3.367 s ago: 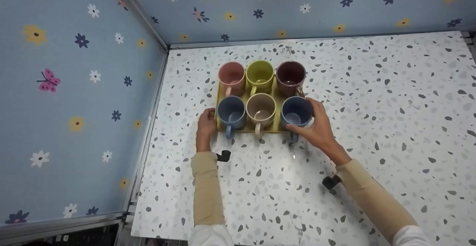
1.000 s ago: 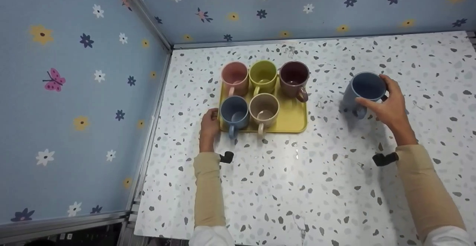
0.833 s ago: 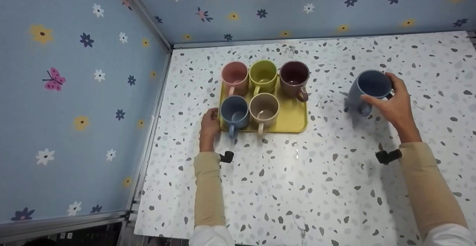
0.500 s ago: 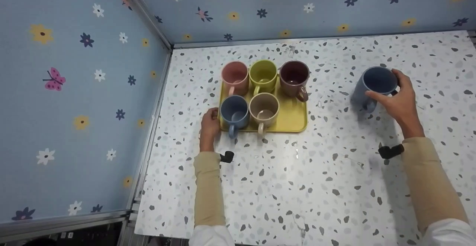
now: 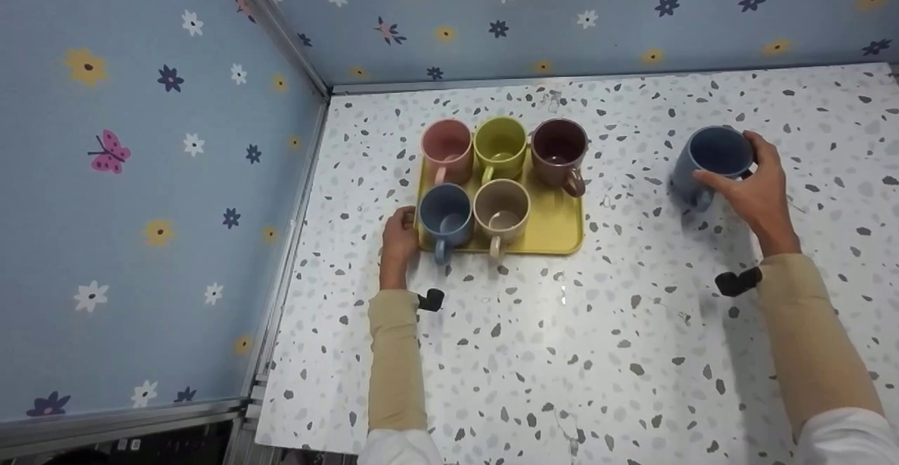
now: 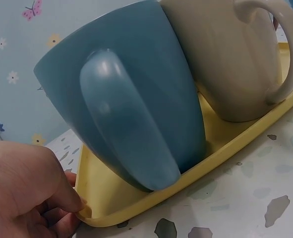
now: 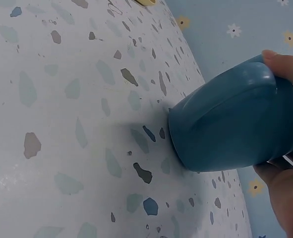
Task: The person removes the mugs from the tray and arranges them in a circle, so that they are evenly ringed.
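Note:
My right hand grips a dark blue mug near its rim, thumb on the near side and fingers round the far side. In the right wrist view the base of this blue mug is right at the speckled tabletop. My left hand pinches the left rim of a yellow tray, its fingertips at the corner in the left wrist view. On that tray stand a pink mug, a lime green mug, a maroon mug, a lighter blue mug and a beige mug.
The white speckled table meets a flowered blue wall panel at the back and another flowered side panel at the left. The tray's front right part has no mug on it.
My right hand has lifted the dark blue mug from the tray's front right corner and carried it right across the table, lately slightly farther back and down. The left hand stays at the tray.

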A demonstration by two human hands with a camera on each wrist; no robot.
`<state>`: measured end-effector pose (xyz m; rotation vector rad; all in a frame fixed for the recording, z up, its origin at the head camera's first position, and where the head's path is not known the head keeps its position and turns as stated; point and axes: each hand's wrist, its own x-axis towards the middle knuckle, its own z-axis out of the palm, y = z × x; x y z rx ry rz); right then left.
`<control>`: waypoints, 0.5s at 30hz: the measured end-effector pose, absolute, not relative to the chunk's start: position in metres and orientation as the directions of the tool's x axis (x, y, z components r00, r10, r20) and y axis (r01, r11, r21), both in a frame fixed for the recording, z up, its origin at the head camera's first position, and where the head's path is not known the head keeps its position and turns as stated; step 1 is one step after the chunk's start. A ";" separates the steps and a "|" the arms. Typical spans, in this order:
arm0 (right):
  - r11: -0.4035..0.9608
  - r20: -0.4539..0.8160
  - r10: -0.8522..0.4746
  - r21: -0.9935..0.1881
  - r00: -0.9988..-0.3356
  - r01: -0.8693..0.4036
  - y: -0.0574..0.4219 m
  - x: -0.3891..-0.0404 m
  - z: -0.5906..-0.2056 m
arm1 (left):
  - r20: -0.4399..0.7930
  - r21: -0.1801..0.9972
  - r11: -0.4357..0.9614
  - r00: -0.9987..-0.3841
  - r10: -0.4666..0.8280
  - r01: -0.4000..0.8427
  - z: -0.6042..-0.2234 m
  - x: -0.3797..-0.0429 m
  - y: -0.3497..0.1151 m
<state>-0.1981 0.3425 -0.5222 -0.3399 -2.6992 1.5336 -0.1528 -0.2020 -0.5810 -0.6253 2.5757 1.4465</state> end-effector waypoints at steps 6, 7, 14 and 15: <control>0.508 -0.099 0.192 -0.841 -0.976 0.186 0.345 -0.202 -0.522 | -0.296 0.797 0.449 -0.909 -0.294 -0.404 -0.583 -0.153 -0.203; 0.510 -0.098 0.187 -0.841 -0.977 0.182 0.345 -0.203 -0.522 | -0.295 0.796 0.450 -0.910 -0.293 -0.403 -0.583 -0.153 -0.203; 0.529 -0.090 0.169 -0.832 -0.981 0.167 0.350 -0.206 -0.523 | -0.298 0.796 0.452 -0.911 -0.285 -0.402 -0.580 -0.153 -0.203; 0.529 -0.089 0.171 -0.832 -0.981 0.168 0.351 -0.207 -0.524 | -0.296 0.799 0.449 -0.912 -0.284 -0.400 -0.580 -0.153 -0.202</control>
